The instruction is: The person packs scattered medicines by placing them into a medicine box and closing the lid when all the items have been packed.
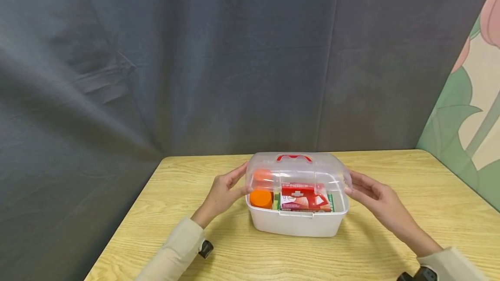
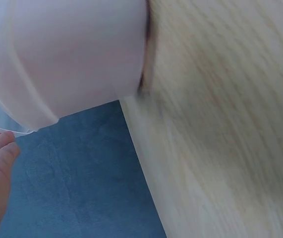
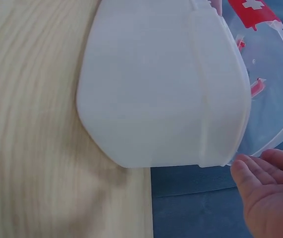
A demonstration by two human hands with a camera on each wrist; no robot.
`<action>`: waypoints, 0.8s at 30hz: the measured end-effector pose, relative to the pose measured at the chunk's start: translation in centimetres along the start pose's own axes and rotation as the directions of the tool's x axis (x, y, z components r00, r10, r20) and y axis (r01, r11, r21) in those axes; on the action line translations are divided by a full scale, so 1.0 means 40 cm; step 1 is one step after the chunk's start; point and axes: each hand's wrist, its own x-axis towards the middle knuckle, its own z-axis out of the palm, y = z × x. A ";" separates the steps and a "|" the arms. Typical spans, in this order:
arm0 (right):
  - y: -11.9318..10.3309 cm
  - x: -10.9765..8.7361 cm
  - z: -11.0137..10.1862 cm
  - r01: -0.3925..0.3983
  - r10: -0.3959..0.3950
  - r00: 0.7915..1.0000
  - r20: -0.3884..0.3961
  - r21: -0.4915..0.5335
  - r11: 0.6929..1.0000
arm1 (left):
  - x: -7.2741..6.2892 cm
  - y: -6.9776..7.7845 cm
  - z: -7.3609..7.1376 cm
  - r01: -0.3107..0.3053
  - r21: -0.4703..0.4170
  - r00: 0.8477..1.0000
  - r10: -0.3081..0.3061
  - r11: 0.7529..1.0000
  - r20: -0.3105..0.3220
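A white plastic first-aid box (image 1: 297, 225) stands on the table, its clear hinged lid (image 1: 322, 161) raised partway. On top of the lid is a red handle (image 1: 294, 158). My left hand (image 1: 223, 192) holds the lid's left side, thumb towards the front and fingers farther back. On the other side, my right hand (image 1: 380, 200) holds the lid in a similar way, its fingertips at the lid edge in the right wrist view. Inside the box lie a red-and-white carton (image 1: 304, 198) with a white cross and an orange-capped container (image 1: 261, 198).
The box rests on a light wood-grain table (image 1: 156, 229). A dark grey cloth (image 1: 250, 64) hangs behind the table and along its left. At the right is a wall with a painted flower pattern (image 1: 461, 120).
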 end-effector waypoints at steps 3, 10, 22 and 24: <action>0.002 -0.009 0.004 -0.015 0.015 1.000 -0.005 -0.008 1.000 | -0.005 -0.002 0.003 -0.049 0.028 0.999 0.049 0.998 -0.007; 0.006 -0.025 0.013 -0.041 0.040 0.998 -0.039 -0.017 0.999 | -0.011 -0.012 0.008 -0.120 0.058 0.992 0.121 0.991 -0.022; -0.009 -0.074 0.029 0.020 -0.039 0.945 -0.324 -0.061 0.998 | -0.004 -0.118 0.012 -0.260 0.133 0.964 0.265 0.957 -0.026; -0.015 -0.082 0.033 0.024 -0.021 0.914 -0.404 0.002 1.000 | -0.002 -0.117 0.012 -0.278 0.136 0.959 0.284 0.951 -0.023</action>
